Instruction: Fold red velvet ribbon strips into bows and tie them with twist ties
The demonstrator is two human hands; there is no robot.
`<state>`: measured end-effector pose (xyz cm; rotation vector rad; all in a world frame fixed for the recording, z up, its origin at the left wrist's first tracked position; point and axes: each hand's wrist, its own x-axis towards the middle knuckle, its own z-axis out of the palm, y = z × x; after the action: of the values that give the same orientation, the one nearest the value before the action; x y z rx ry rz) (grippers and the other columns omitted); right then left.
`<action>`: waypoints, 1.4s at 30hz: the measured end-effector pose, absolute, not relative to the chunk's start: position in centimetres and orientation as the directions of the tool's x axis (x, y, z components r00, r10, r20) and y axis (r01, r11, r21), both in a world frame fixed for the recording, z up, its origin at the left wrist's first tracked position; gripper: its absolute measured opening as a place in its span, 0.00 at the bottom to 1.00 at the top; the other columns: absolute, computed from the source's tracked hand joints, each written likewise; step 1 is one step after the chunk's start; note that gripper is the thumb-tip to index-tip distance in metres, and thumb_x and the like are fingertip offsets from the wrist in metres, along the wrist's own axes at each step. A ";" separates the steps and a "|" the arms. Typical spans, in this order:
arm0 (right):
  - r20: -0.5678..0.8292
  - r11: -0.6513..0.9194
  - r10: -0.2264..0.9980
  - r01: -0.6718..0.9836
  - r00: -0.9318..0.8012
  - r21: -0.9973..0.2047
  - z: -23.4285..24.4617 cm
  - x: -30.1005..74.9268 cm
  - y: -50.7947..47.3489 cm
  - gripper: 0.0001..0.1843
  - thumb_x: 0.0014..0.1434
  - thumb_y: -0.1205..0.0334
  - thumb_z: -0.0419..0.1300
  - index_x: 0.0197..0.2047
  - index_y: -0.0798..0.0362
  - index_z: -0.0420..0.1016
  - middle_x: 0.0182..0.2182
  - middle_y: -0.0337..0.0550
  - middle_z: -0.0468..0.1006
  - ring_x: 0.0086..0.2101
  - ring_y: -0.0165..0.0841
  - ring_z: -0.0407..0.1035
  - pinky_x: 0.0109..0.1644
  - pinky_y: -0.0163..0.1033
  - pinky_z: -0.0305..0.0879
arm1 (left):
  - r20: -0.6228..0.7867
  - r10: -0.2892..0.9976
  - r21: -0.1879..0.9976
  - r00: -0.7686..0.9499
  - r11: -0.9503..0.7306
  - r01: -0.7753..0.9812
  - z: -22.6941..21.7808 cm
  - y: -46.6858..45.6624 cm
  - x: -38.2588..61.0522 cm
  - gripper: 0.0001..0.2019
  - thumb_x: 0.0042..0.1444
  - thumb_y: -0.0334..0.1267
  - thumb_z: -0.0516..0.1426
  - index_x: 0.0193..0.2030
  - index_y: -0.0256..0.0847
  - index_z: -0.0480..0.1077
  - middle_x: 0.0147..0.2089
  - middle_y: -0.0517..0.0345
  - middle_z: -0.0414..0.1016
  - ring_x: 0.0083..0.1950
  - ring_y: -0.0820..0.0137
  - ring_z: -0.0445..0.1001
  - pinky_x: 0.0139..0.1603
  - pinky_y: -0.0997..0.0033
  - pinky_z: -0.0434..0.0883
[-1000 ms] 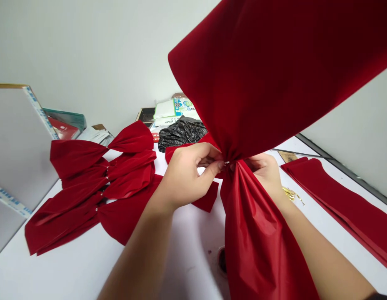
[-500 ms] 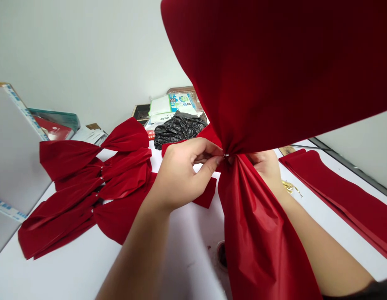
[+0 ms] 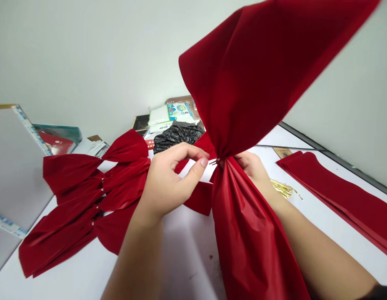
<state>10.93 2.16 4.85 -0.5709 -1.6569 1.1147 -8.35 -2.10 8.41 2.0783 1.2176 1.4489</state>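
- Red cloth [image 3: 243,83]: one length, drawn into a narrow waist and raised above the worktop [image 3: 183,254], one half flaring upward, the other hanging below.
- Wire tie [image 3: 218,161]: one, set around the waist, with its free ends pointing toward the left hand [image 3: 171,181].
- Left hand: thumb and forefinger curve toward each other just beside the wire ends; whether the tips meet, or touch the wire, cannot be told.
- Right hand [image 3: 251,166]: the fingers, partly hidden behind the folds, appear to pinch the waist.
- Good practice, as judged: the right hand keeps the pleats tight and even while the left grips the wire ends close to the cloth and twists them snugly; a loose twist could let the waist slip, and projecting ends could snag.
- Counts, left: gathered red pieces [image 3: 74,175], lying overlapped; five tied waists are visible.
- Counts, right: folded red strips [image 3: 333,187], at least two layers; gold ties [image 3: 282,188], one bundle, strands too merged to count.
- Counts, behind: one crumpled black bag [image 3: 181,135] and one white-and-green packet [image 3: 163,116]; other red fabric [image 3: 199,198] lies partly hidden beyond the left hand, its number uncertain.
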 end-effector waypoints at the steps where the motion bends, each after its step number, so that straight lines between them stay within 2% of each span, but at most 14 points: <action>1: 0.477 0.452 0.794 -0.158 -0.377 -0.878 4.8 10.9 2.2 0.09 0.57 0.62 0.67 0.39 0.56 0.75 0.34 0.41 0.75 0.35 0.32 0.69 0.42 0.36 0.69 | 0.622 0.775 0.647 0.114 -0.590 0.483 8.3 -2.0 -8.4 0.02 0.61 0.32 0.61 0.39 0.39 0.77 0.42 0.58 0.82 0.45 0.72 0.79 0.48 0.74 0.75; 8: 0.469 0.431 0.812 -0.186 -0.348 -0.883 4.3 10.8 2.3 0.11 0.54 0.66 0.70 0.39 0.54 0.73 0.36 0.39 0.78 0.38 0.31 0.71 0.44 0.34 0.70 | 0.737 0.617 0.368 0.276 -0.708 0.603 7.7 -1.2 -7.8 0.02 0.60 0.31 0.63 0.41 0.39 0.76 0.40 0.60 0.81 0.43 0.73 0.78 0.47 0.71 0.73; 11: 0.472 0.436 0.815 -0.182 -0.336 -0.881 4.2 10.7 2.2 0.11 0.54 0.66 0.70 0.38 0.54 0.73 0.37 0.38 0.79 0.37 0.30 0.72 0.44 0.32 0.70 | 0.763 0.573 0.293 0.299 -0.719 0.630 7.5 -1.1 -7.7 0.01 0.62 0.31 0.62 0.40 0.39 0.76 0.39 0.60 0.81 0.41 0.72 0.77 0.46 0.69 0.72; 15: 0.477 0.441 0.807 -0.181 -0.348 -0.879 4.0 10.6 2.3 0.10 0.55 0.67 0.69 0.39 0.54 0.73 0.38 0.37 0.79 0.37 0.29 0.71 0.45 0.32 0.69 | 0.742 0.606 0.290 0.285 -0.674 0.679 7.4 -1.3 -7.5 0.02 0.63 0.31 0.60 0.39 0.39 0.74 0.39 0.60 0.80 0.40 0.72 0.76 0.45 0.68 0.71; 20: 0.469 0.452 0.782 -0.144 -0.411 -0.880 3.9 10.7 2.5 0.09 0.59 0.68 0.63 0.44 0.54 0.73 0.44 0.40 0.78 0.41 0.31 0.71 0.49 0.35 0.69 | 0.689 0.683 0.289 0.241 -0.564 0.773 7.6 -1.9 -7.1 0.04 0.64 0.33 0.58 0.39 0.40 0.74 0.37 0.62 0.79 0.39 0.71 0.75 0.41 0.69 0.69; 23: 0.466 0.470 0.769 -0.107 -0.438 -0.876 3.9 10.8 2.7 0.10 0.59 0.70 0.61 0.46 0.54 0.74 0.44 0.41 0.78 0.41 0.32 0.71 0.49 0.36 0.68 | 0.667 0.716 0.281 0.207 -0.499 0.820 7.9 -2.2 -7.1 0.04 0.64 0.32 0.59 0.38 0.41 0.75 0.37 0.63 0.79 0.39 0.70 0.75 0.40 0.68 0.68; 28: 0.455 0.485 0.727 -0.085 -0.514 -0.870 4.3 11.0 2.6 0.11 0.61 0.68 0.61 0.48 0.54 0.75 0.45 0.42 0.79 0.41 0.33 0.71 0.48 0.37 0.69 | 0.628 0.746 0.326 0.224 -0.513 0.794 8.0 -2.3 -7.4 0.07 0.62 0.28 0.58 0.37 0.43 0.75 0.36 0.66 0.79 0.37 0.73 0.75 0.38 0.70 0.68; 32: 0.445 0.445 0.712 -0.142 -0.544 -0.884 5.0 11.3 2.4 0.12 0.62 0.67 0.62 0.49 0.52 0.78 0.43 0.41 0.79 0.40 0.32 0.71 0.49 0.36 0.69 | 0.715 0.630 0.231 0.303 -0.622 0.748 7.7 -1.8 -7.7 0.08 0.63 0.25 0.57 0.37 0.40 0.75 0.36 0.64 0.79 0.37 0.73 0.76 0.40 0.70 0.70; 36: 0.361 0.328 0.738 -0.164 -0.570 -0.930 5.1 11.7 2.8 0.12 0.61 0.64 0.65 0.48 0.53 0.80 0.41 0.41 0.79 0.39 0.31 0.71 0.49 0.35 0.69 | 0.793 0.462 0.089 0.397 -0.733 0.674 7.0 -0.9 -8.2 0.08 0.62 0.24 0.59 0.41 0.40 0.76 0.41 0.61 0.82 0.42 0.71 0.79 0.44 0.69 0.73; 42: 0.247 0.120 0.760 -0.244 -0.601 -0.962 4.7 11.8 3.2 0.06 0.61 0.63 0.65 0.40 0.56 0.77 0.37 0.41 0.76 0.34 0.27 0.66 0.38 0.30 0.64 | 0.850 0.337 -0.002 0.406 -0.767 0.641 6.1 -0.3 -8.3 0.10 0.60 0.23 0.61 0.45 0.38 0.77 0.45 0.55 0.83 0.44 0.69 0.80 0.45 0.69 0.75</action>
<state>11.84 3.20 4.75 -0.5153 -1.6060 1.5986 -8.30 -0.33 6.11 2.8971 1.0490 1.6100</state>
